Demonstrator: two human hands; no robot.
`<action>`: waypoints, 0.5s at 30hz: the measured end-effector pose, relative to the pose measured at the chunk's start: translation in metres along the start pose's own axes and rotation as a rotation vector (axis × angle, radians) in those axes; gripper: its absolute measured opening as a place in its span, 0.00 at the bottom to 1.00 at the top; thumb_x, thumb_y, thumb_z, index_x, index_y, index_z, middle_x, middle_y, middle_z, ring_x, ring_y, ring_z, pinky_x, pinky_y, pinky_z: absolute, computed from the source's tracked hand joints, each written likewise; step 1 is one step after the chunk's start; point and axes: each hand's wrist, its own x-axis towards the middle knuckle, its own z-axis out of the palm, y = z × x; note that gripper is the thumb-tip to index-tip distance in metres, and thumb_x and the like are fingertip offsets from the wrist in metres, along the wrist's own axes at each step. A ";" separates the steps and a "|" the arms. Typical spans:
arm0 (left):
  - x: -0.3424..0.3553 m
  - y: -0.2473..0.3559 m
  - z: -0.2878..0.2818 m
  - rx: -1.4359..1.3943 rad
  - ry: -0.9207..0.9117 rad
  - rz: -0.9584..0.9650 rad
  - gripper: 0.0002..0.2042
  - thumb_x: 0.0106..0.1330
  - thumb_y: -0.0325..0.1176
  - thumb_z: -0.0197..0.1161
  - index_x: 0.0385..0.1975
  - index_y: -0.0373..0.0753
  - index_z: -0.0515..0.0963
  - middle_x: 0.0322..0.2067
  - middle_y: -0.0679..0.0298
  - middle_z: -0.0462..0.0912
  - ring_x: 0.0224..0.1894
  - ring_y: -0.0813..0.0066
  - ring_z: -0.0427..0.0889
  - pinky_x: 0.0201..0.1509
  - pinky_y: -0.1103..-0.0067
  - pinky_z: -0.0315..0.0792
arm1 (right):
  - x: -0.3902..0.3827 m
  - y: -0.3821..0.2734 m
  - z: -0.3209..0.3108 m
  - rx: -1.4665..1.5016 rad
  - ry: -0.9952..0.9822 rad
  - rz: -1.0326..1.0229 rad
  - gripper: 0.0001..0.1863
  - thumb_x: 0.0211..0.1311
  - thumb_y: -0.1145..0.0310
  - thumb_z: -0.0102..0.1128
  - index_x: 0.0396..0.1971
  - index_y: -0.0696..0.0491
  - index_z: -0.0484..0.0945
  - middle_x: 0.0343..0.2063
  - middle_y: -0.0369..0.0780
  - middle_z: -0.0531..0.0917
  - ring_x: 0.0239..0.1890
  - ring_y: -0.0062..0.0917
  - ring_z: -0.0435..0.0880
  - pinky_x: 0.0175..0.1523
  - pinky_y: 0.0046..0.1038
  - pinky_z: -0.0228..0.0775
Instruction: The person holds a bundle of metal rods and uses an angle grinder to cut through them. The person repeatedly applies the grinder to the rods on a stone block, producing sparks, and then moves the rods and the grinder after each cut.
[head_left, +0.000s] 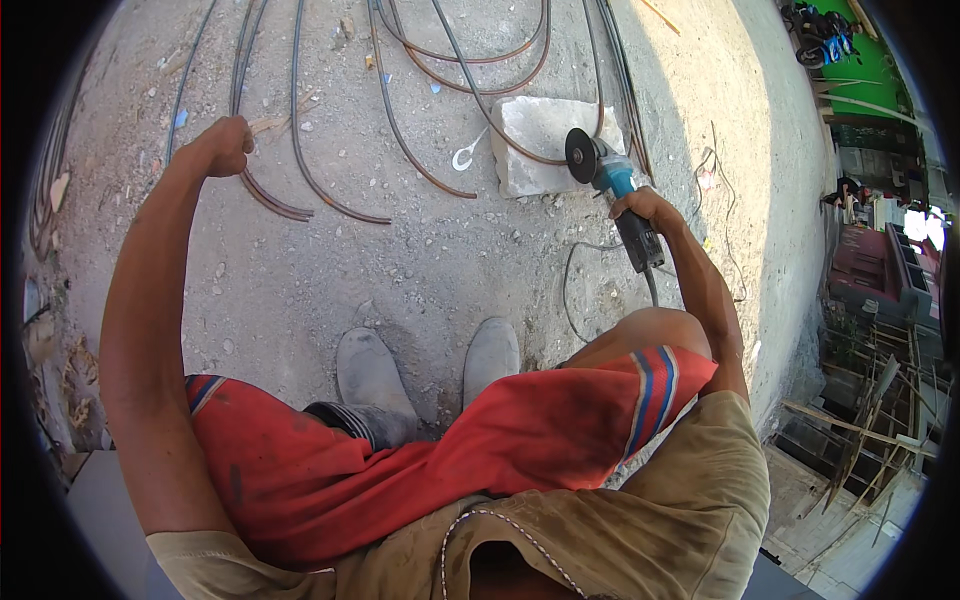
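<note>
My right hand (648, 205) is wrapped round the body of a teal and black angle grinder (622, 185). Its dark disc (581, 155) is over the right part of a pale stone block (520, 120), close to the end of a bent steel rod (535, 157) lying across the block. On the left, my left hand (222, 150) is closed on a few thin steel rods (237, 95), whose ends (275, 203) come out below the fist. The fingers partly hide how the rods sit in the grip.
More curved rods (385, 110) lie on the dusty ground ahead. A white ring-shaped piece (463, 157) is left of the block. The grinder's cord (568, 285) loops beside my right knee. My boots (375, 375) stand in the middle. Scaffold-like timber (870, 430) and a motorcycle (825, 48) are far right.
</note>
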 end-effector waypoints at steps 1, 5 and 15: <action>0.000 0.000 0.000 0.004 0.019 0.010 0.09 0.40 0.18 0.54 0.23 0.30 0.77 0.27 0.46 0.81 0.34 0.56 0.82 0.37 0.71 0.73 | 0.002 -0.004 0.001 -0.026 0.016 0.013 0.13 0.32 0.70 0.68 0.23 0.59 0.79 0.20 0.41 0.79 0.18 0.27 0.77 0.23 0.28 0.70; 0.002 -0.002 0.000 0.023 -0.004 -0.007 0.07 0.40 0.18 0.55 0.21 0.30 0.76 0.26 0.46 0.81 0.33 0.57 0.82 0.35 0.70 0.73 | 0.009 -0.012 0.001 -0.046 0.028 0.042 0.14 0.32 0.70 0.68 0.23 0.59 0.78 0.20 0.41 0.79 0.17 0.27 0.77 0.23 0.29 0.70; 0.003 -0.013 0.013 0.002 0.080 0.065 0.03 0.39 0.19 0.54 0.16 0.31 0.74 0.22 0.47 0.79 0.28 0.58 0.80 0.31 0.69 0.72 | 0.003 -0.006 0.005 -0.026 0.033 0.050 0.13 0.33 0.70 0.68 0.23 0.60 0.78 0.20 0.42 0.79 0.17 0.28 0.78 0.22 0.29 0.71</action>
